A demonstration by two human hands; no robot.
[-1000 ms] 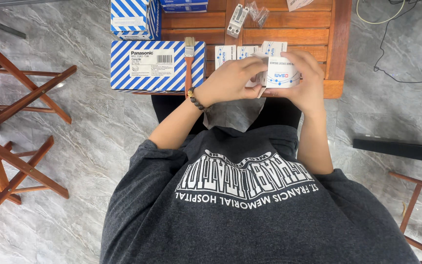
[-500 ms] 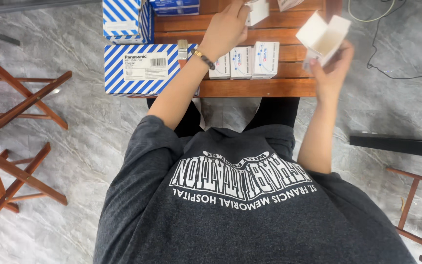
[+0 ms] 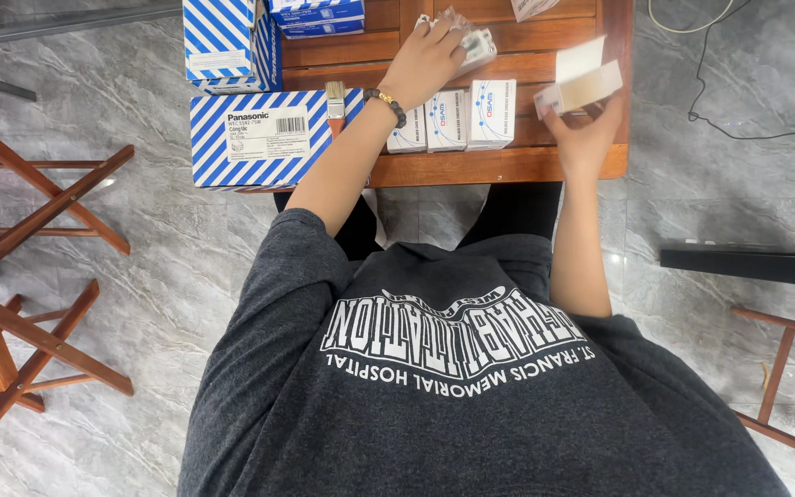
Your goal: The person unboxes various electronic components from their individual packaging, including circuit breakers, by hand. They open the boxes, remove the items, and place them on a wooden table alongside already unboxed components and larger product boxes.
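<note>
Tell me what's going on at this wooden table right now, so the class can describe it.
A person in a dark grey T-shirt works at a slatted wooden table. The left hand reaches forward onto a small white part in clear plastic wrap. The right hand holds up a small open white box. Three similar small white boxes stand in a row at the near edge, beside blue-and-white striped cartons.

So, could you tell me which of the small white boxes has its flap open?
The small white box held up in the right hand, flap raised. The three white boxes on the wooden table are shut.
</note>
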